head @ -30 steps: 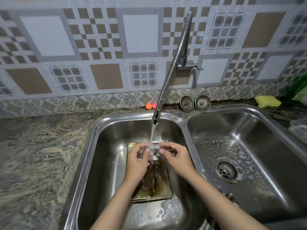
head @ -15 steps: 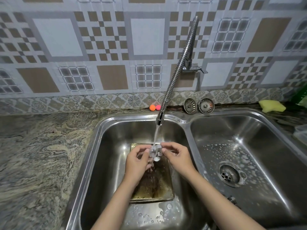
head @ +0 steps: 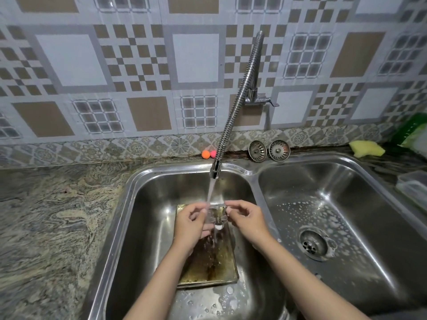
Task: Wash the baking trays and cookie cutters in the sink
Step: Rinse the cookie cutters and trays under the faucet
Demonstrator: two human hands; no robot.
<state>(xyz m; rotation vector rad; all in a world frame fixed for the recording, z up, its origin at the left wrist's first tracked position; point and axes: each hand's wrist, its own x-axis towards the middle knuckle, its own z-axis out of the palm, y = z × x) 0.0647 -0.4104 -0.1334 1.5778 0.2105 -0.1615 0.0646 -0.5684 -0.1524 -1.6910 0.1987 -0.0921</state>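
A small metal cookie cutter (head: 216, 215) is held between my left hand (head: 193, 224) and my right hand (head: 247, 219), fingertips pinching its two sides. Water from the flexible tap (head: 235, 107) runs straight onto it. Beneath my hands a stained, greasy baking tray (head: 215, 262) lies flat on the bottom of the left sink basin (head: 138, 227). The water splashes off the cutter onto the tray.
The right sink basin (head: 358, 204) holds soap suds around its drain (head: 313, 244). Two metal strainers (head: 269, 150), two small orange and pink balls (head: 208, 154) and a yellow sponge (head: 366, 148) sit along the back ledge. A clear container (head: 413, 188) stands at the right; granite counter (head: 46, 227) lies left.
Both hands keep the cutter under the stream, turning it slightly. The view has tilted down a little, so the sink sits lower in frame.
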